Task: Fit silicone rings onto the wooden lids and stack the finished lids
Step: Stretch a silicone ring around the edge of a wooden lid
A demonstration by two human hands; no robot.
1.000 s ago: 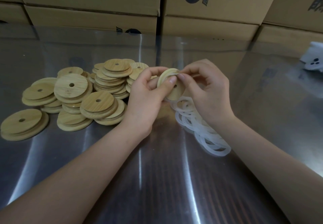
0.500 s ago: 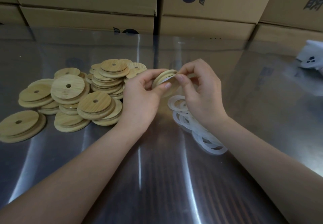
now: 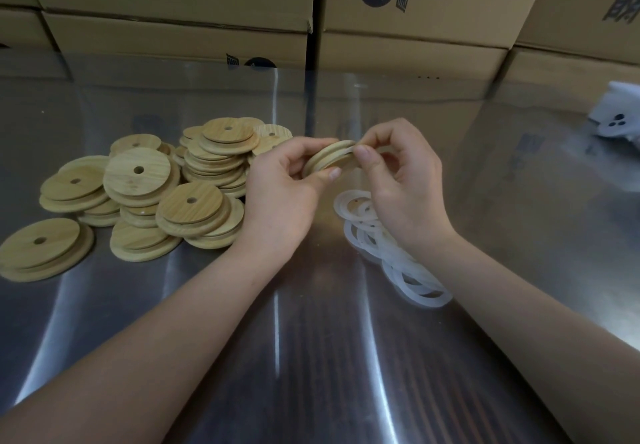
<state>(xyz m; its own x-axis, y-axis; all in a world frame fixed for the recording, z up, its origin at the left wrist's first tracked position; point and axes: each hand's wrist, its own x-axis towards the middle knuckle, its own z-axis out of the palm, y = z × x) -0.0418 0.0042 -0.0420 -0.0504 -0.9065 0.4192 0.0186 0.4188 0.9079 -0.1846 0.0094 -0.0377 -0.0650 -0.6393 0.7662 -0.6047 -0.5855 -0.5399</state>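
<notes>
The wooden lid (image 3: 327, 161) is held above the tabletop (image 3: 311, 357) between both hands, tilted nearly edge-on with its rim rising toward the right. The left hand (image 3: 280, 194) has its grip pinched on the lower left rim, and the right hand (image 3: 408, 187) has its grip pinched on the upper right rim, where a pale ring edge seems to sit in the groove. The heap of lids (image 3: 194, 180) lies just beside the left hand and the loose silicone rings (image 3: 394, 253) lie under the right, so stacking likely falls to the left hand and fetching a ring to the right.
</notes>
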